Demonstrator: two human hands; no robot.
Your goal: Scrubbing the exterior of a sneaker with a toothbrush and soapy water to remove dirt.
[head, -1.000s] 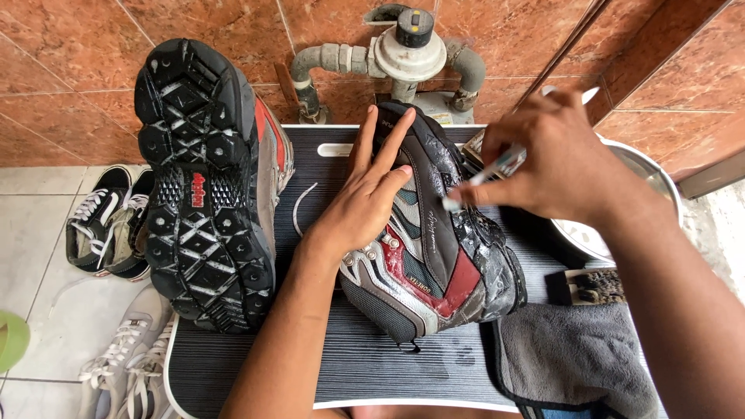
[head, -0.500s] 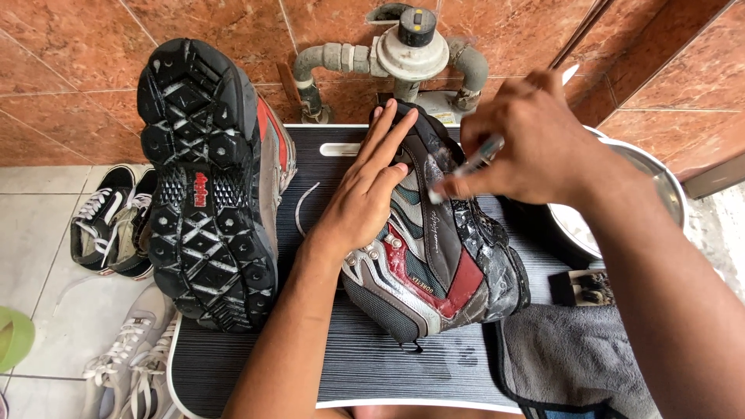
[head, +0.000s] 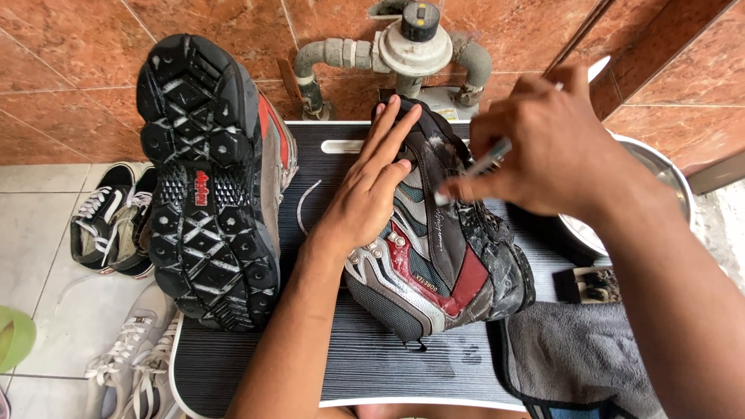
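Head view: the left hand (head: 372, 190) is lying flat, fingers spread, pressing the boot (head: 442, 240) onto the ribbed board (head: 326, 365). The right hand (head: 555, 147) is gripping a small brush (head: 475, 169), scrubbing the wet upper. Judging by the remaining suds, cleaning is only partway; the second boot (head: 209, 178) is standing sole-out, apparently untouched.

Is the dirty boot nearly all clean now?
Not yet. The left hand steadies the grey and red boot while the right hand scrubs its tongue with a small brush. Suds show there and on the side, nothing rinsed. The second boot stands sole-out, untouched. The grey towel lies unused.
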